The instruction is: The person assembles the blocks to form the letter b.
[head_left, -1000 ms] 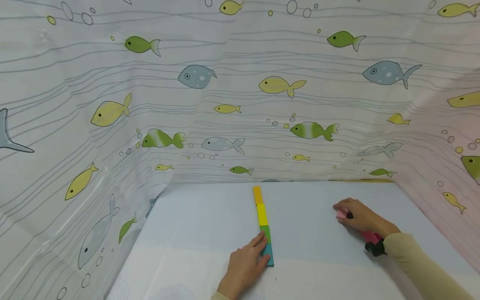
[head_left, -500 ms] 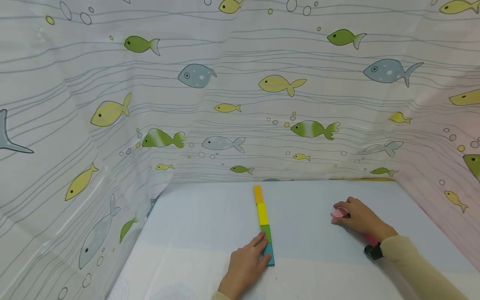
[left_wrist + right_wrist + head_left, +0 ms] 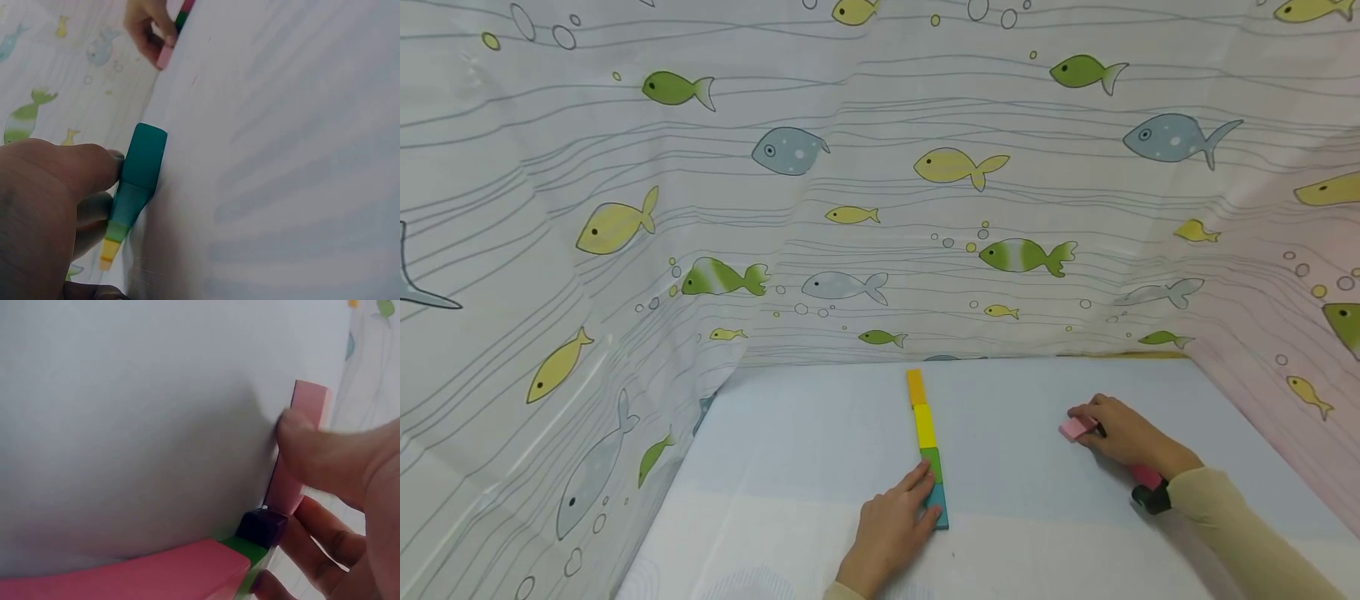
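Note:
My left hand (image 3: 883, 529) lies with its fingers on a row of coloured wooden blocks. Its thumb rests on the teal block (image 3: 937, 505) at the near end, also seen end-on as the teal block (image 3: 145, 156) in the left wrist view. Its fingertips touch the green block (image 3: 932, 467). A yellow block (image 3: 924, 427) and an orange block (image 3: 915, 387) continue the row away from me. My right hand (image 3: 1120, 429) pinches a light pink block (image 3: 310, 400) between thumb and fingers. One end meets a dark purple block (image 3: 262, 527); a green block (image 3: 245, 550) follows.
A deep pink block (image 3: 131, 575) extends from the green one, partly under my right wrist, where a black wrist camera (image 3: 1148, 498) sits. The white table (image 3: 805, 433) is bordered by fish-patterned sheets (image 3: 850, 242) at the back and both sides.
The light pink block has shifted slightly leftward at my right fingertips, and more of it shows now. My left hand has stayed in place on the row.

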Demonstrator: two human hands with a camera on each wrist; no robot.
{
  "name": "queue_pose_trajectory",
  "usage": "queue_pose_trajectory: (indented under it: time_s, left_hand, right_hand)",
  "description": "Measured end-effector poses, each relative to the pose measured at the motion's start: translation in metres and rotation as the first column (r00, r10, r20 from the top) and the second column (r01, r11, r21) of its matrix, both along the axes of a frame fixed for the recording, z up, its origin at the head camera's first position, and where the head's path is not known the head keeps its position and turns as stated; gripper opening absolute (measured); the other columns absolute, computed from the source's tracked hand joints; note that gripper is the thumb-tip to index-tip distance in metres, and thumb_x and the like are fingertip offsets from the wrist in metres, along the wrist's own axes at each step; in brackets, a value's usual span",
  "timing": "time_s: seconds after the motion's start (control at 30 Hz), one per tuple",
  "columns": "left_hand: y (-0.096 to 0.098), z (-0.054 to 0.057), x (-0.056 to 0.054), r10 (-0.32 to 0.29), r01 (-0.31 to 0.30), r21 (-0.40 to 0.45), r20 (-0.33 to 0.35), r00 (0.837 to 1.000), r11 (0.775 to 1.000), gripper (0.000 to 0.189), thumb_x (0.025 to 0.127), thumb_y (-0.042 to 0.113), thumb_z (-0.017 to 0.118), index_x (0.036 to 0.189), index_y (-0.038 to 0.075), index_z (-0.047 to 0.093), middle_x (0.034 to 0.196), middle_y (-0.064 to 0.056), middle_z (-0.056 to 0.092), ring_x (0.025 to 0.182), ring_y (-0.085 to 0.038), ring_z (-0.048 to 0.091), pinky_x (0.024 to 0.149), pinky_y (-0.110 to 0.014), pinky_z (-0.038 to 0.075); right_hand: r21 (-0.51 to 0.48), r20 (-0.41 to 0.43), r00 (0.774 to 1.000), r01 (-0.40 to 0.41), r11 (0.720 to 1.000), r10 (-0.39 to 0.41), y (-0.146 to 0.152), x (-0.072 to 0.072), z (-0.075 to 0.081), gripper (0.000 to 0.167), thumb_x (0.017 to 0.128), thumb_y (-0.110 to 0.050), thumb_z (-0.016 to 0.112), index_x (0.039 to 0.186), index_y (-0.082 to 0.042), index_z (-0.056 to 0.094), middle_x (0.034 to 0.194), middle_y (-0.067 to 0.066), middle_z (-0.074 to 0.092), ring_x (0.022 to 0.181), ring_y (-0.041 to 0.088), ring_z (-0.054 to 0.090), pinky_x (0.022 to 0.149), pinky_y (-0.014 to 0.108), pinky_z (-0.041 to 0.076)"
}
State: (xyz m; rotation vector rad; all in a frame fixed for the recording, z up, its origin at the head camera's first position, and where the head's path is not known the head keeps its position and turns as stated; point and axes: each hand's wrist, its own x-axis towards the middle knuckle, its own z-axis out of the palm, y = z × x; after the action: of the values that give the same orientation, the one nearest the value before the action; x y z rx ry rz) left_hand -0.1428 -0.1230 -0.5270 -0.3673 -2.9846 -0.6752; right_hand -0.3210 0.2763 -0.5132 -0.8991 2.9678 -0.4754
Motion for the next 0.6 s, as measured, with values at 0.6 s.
queue_pose_trajectory:
  time_s: [0.6]
  left_hand:
    - [0.002,0.001,0.0,0.005,-0.005,-0.006,-0.002,1.0,1.0,0.053,0.101,0.042,0.07,0.148,0.019,0.065,0.16,0.007,0.055,0.104,-0.027,0.077,0.054,-0.026,0.044]
  right_hand:
    - [-0.063,-0.105,0.993,-0.056,0.996,0.049,-0.018,-0.015,-0.005,0.034,0.083,-0.017,0.09,0.114,-0.003,0.082,0.084,-0.007,0.061,0.078,0.009,0.046,0.069,0.028,0.042]
